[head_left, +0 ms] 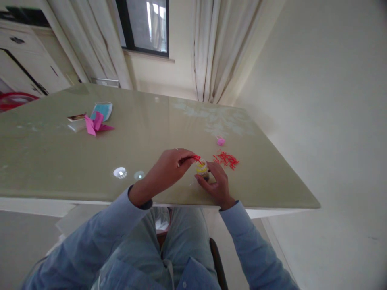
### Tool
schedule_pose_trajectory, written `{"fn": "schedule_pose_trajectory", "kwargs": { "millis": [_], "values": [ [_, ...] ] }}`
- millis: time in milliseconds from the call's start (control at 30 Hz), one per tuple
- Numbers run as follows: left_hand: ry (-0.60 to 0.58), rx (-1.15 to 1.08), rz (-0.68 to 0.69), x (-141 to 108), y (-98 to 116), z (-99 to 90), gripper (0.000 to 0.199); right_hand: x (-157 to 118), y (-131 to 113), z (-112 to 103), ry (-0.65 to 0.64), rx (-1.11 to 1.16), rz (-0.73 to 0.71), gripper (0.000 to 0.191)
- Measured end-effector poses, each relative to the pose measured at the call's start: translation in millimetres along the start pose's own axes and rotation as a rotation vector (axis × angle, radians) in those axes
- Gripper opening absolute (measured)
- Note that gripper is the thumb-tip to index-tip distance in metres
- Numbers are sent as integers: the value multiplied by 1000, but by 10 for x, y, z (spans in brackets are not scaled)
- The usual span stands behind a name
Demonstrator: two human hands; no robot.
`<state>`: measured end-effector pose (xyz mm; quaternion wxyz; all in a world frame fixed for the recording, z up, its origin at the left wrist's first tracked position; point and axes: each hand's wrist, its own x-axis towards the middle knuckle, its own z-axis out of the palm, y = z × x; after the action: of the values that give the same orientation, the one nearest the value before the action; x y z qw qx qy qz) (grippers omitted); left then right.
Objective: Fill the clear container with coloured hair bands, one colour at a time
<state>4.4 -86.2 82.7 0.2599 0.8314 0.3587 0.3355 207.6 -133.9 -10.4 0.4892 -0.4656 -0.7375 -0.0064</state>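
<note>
My right hand is wrapped round a small clear jar with a yellow band, its lower part dark. The jar is near the table's front edge. Over its mouth, my left hand pinches several thin red strips, whose ends reach to the jar's opening. The strips are too small to name more exactly. A loose pile of similar red strips lies on the table just right of the jar. Behind that pile sits a small pink object, perhaps a lid.
On the glossy greenish table, at the far left, lie a pink folded paper shape, a blue face mask, a small card and a clear packet. A wall rises along the right side.
</note>
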Motion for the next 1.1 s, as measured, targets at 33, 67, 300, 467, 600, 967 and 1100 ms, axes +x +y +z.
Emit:
{"fn": "schedule_pose_trajectory", "kwargs": {
  "millis": [33, 67, 300, 467, 600, 967, 1100],
  "values": [
    [-27, 86, 39, 10, 4, -10, 21, 0, 1, 7, 1, 1, -3, 33],
    [-56, 166, 71, 24, 13, -21, 21, 1, 1, 12, 3, -1, -8, 34],
    [-305, 546, 257, 147, 178, -102, 21, 17, -16, 11, 14, -45, -30, 32],
    [-387, 601, 352, 231, 206, -60, 19, 16, -10, 2, 38, -29, -74, 32],
    [-416, 583, 389, 308, 194, -12, 21, -1, 17, -3, 36, -2, -47, 32],
    [-353, 440, 257, 421, 260, -175, 17, -11, 2, -25, 12, 53, 37, 28],
    [-283, 365, 235, 393, 279, -193, 14, -7, 10, -37, 23, 89, 98, 25]
  ]
}}
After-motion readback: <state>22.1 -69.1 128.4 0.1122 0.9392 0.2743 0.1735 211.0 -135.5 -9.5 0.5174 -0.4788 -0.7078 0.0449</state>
